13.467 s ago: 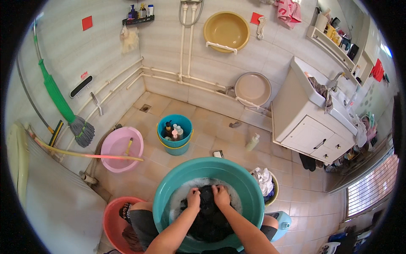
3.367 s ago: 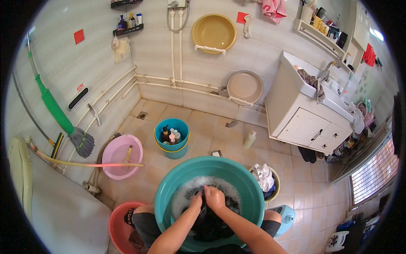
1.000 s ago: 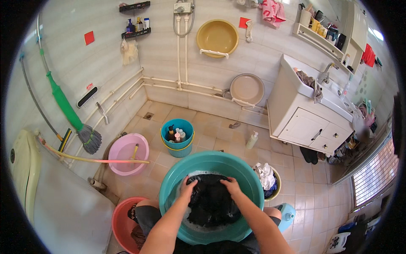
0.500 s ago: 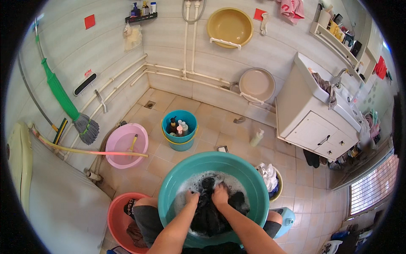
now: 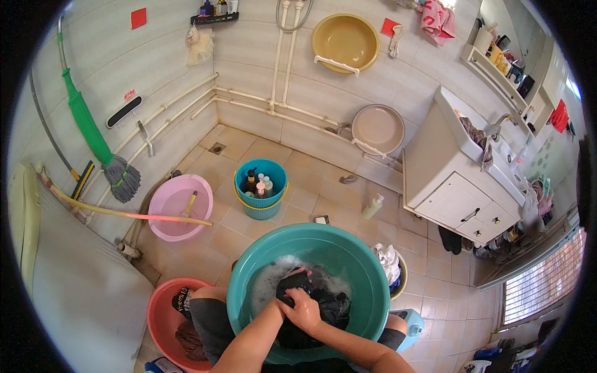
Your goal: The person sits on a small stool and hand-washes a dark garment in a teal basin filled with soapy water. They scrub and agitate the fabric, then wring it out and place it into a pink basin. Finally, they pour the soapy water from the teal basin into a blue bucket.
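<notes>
A large teal basin (image 5: 368, 295) stands between my knees, with sudsy water (image 5: 267, 270) inside. A wet black garment (image 5: 329, 304) lies bunched in it, partly under the water. My left hand (image 5: 281, 306) grips a lifted fold of the cloth on the left side; its fingers are mostly hidden by the fabric and the other hand. Pressed up against it, my right hand (image 5: 303, 311) has its fingers closed over the same black fold. A small pinkish-red patch shows at the top of this fold.
Left of me sits a red basin (image 5: 163, 336) with dark clothes. Ahead are a pink basin (image 5: 165, 227) with a brush, a hose (image 5: 134, 216) across it, and a blue bucket (image 5: 262, 212) of bottles. On the right are a tub of laundry (image 5: 388, 264) and a light-blue jug (image 5: 411, 329).
My hands, apart in the suds before, have come together on the left, raising a fold of the black garment. The pinkish-red patch has come into view. The whole view has shifted slightly.
</notes>
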The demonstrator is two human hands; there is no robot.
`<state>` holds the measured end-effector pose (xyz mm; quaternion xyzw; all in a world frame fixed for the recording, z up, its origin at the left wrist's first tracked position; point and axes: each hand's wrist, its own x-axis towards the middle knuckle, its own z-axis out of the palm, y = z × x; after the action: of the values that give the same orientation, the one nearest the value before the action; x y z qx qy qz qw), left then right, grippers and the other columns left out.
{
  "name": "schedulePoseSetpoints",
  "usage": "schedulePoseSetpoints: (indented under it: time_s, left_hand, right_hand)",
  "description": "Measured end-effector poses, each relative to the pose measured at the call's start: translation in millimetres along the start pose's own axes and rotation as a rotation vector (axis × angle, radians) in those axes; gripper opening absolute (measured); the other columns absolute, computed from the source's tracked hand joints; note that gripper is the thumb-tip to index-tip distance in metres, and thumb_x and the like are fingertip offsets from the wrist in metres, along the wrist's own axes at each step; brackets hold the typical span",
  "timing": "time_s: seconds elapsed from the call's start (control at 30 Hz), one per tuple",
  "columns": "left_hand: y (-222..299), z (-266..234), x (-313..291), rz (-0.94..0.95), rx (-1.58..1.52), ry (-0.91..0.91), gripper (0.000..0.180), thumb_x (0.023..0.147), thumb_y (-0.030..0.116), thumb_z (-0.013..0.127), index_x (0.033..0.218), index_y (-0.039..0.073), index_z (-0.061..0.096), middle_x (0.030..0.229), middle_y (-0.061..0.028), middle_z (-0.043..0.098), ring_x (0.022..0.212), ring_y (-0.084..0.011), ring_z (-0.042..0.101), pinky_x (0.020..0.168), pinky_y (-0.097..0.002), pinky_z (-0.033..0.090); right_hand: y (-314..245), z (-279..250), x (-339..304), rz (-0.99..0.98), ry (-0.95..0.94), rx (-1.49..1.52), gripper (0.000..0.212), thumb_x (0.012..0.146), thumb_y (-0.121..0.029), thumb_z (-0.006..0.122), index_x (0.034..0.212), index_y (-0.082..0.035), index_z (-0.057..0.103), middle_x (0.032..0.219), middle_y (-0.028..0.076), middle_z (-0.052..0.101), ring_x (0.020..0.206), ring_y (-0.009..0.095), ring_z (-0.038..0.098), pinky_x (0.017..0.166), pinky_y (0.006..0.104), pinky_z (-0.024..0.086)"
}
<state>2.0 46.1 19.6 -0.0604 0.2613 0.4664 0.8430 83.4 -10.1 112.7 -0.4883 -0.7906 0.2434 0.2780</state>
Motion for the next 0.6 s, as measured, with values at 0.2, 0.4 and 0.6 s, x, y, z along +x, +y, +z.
schedulePoseSetpoints:
  time_s: [0.2, 0.4, 0.6]
  left_hand:
    - [-21, -6, 9, 0.371, 0.417, 0.540, 0.024, 0.077, 0.023, 0.056, 0.067, 0.002, 0.049, 0.067, -0.0077, 0.048, 0.061, -0.0188, 0.043, 0.055, -0.0368, 0.034]
    - [-9, 53, -17, 0.390, 0.551, 0.783, 0.050, 0.073, 0.027, 0.064, 0.110, -0.002, 0.048, 0.087, -0.0113, 0.052, 0.076, -0.0223, 0.049, 0.068, -0.0404, 0.038]
    - [7, -2, -9, 0.527, 0.592, 1.072, 0.056, 0.073, 0.014, 0.068, 0.120, -0.003, 0.041, 0.121, -0.0192, 0.045, 0.110, -0.0322, 0.044, 0.092, -0.0383, 0.036]
  right_hand:
    - [32, 10, 29, 0.151, 0.091, -0.140, 0.032, 0.075, -0.032, 0.059, 0.068, -0.001, 0.058, 0.068, 0.020, 0.058, 0.060, 0.037, 0.056, 0.054, 0.0438, 0.046]
    - [119, 17, 55, 0.706, -0.002, 0.021, 0.047, 0.082, -0.042, 0.050, 0.096, 0.002, 0.057, 0.094, 0.023, 0.059, 0.087, 0.037, 0.056, 0.074, 0.0445, 0.044]
    - [128, 23, 37, 0.471, -0.472, -0.165, 0.057, 0.079, -0.038, 0.057, 0.117, 0.002, 0.043, 0.112, 0.022, 0.052, 0.103, 0.037, 0.050, 0.086, 0.0415, 0.041]
